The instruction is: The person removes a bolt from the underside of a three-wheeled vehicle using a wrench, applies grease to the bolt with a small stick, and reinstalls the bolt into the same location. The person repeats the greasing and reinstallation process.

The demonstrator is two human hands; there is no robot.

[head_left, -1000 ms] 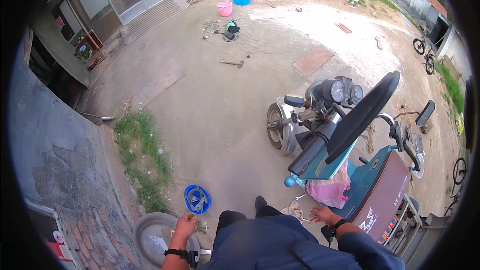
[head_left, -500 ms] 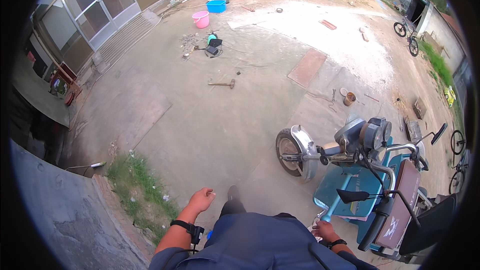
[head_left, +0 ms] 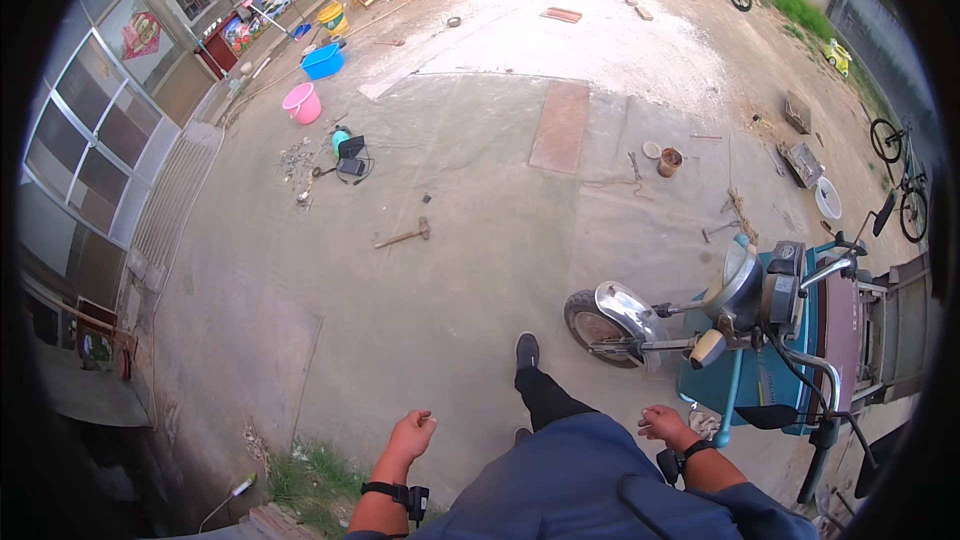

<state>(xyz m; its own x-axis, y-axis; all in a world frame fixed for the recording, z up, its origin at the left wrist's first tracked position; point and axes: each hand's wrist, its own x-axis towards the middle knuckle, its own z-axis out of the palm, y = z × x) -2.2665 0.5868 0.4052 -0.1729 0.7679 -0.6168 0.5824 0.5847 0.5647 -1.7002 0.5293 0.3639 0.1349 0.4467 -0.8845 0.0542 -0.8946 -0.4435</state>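
Observation:
My left hand (head_left: 408,430) hangs at the lower middle with its fingers curled in; whether it holds anything small is hidden. My right hand (head_left: 663,424) is also loosely closed, its contents unclear, just left of a crumpled cloth (head_left: 704,423) and a teal tube of the parked three-wheeled vehicle (head_left: 756,334). That vehicle has a chrome front mudguard (head_left: 627,308), handlebars and a maroon panel. My dark shoe (head_left: 527,350) is on the concrete, left of its front wheel.
Ahead lie a hammer (head_left: 402,238), a teal-and-black tool with cable (head_left: 350,160), a pink bucket (head_left: 301,103), a blue tub (head_left: 323,62), a rusty can (head_left: 669,164) and a reddish board (head_left: 558,127). Glazed doors (head_left: 90,130) line the left; bicycles (head_left: 905,180) stand at right.
I have stepped forward and turned rightward, so the yard shifts left and down in view. The blue helmet and round basin have left sight; my right hand is clear of the vehicle's front tube.

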